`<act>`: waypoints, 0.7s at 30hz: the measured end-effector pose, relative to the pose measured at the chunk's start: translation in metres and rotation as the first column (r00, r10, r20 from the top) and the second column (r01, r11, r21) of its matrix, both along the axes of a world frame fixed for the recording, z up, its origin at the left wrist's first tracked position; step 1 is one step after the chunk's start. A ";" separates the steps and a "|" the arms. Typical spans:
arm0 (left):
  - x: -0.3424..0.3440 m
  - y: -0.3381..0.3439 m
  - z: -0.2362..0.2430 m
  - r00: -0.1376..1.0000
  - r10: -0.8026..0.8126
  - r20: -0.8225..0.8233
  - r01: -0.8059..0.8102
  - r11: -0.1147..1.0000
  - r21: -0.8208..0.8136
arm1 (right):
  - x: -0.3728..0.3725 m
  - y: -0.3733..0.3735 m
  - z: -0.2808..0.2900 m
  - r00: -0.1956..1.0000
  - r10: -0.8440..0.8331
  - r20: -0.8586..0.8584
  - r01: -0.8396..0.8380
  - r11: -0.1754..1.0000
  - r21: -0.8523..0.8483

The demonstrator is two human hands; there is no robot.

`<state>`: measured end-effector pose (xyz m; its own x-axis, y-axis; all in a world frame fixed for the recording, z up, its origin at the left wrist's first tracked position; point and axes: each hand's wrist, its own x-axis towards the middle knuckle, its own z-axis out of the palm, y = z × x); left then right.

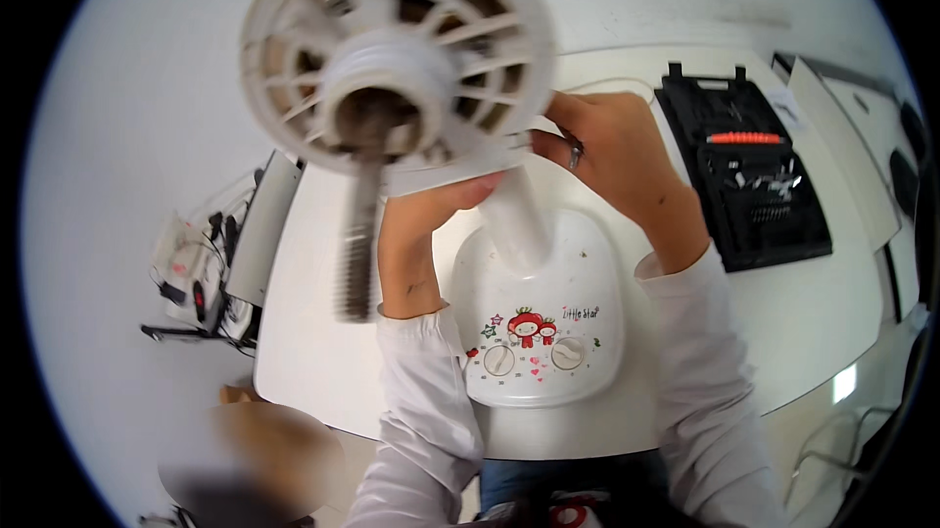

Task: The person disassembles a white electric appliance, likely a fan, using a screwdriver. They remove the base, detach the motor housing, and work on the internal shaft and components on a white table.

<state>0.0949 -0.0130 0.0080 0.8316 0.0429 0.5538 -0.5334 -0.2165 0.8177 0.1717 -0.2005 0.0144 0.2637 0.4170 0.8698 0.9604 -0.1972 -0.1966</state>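
A white electric fan with its grille and blades off stands in front of me. Its motor head (470,68) rises close to the camera, and a threaded metal shaft (359,224) sticks out of the round collar, blurred. My left hand (416,224) grips the underside of the head beside the neck (517,219), its fingers mostly hidden. On the right side, my right hand (617,146) wears a ring, with its bent fingers closed at the rear edge of the head. What its fingertips hold is behind the housing. The fan base (539,293) has two knobs and a cartoon print.
The fan stands on a white table (323,332). At the right lies an open black tool case (764,205) with small metal bits and an orange-red strip (744,138). Cables and plugs (206,264) hang at the left. A blurred round stool (250,459) sits lower left.
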 end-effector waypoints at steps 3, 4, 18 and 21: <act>-0.002 -0.012 0.011 0.993 0.098 -0.068 -0.090 0.989 0.118 | 0.004 0.003 -0.004 0.990 0.049 -0.133 -0.049 0.999 0.004; 0.004 -0.015 0.012 0.994 0.090 -0.067 -0.078 0.983 0.164 | 0.008 0.005 -0.009 0.990 0.056 -0.132 -0.053 0.998 0.028; -0.006 -0.047 0.002 0.906 0.394 0.154 -0.370 0.914 -0.165 | 0.007 0.011 -0.014 0.436 0.550 -0.712 -0.340 0.834 0.435; -0.004 -0.050 -0.001 0.900 0.418 0.128 -0.384 0.896 -0.222 | 0.006 0.007 -0.001 0.268 0.582 -0.768 -0.312 0.806 0.503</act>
<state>0.0911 -0.0631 0.0073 0.6168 0.4690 0.6322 -0.5661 -0.2938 0.7702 0.1772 -0.1936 0.0132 0.7337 0.5807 0.3527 0.1393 0.3796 -0.9146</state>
